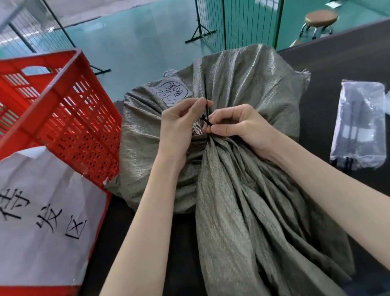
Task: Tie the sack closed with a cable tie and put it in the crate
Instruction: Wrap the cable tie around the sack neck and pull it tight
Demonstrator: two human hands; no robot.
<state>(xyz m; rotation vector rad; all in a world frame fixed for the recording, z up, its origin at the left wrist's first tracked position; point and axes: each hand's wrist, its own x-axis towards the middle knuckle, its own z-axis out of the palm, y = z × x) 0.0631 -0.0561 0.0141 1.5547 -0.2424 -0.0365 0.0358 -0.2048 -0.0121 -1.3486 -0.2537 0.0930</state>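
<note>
Now both hands [208, 126] pinch the cable tie [206, 116] at the sack [245, 191] neck; loosen, and the gathers spring open.

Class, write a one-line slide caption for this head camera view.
Both hands, left and right, pull a black cable tie around the sack's gathered neck beside the red crate.

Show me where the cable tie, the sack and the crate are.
cable tie [205, 101], head view, on its black strap.
sack [238, 86], head view, on the bulging body.
crate [81, 128], head view, on the perforated side wall.
</note>
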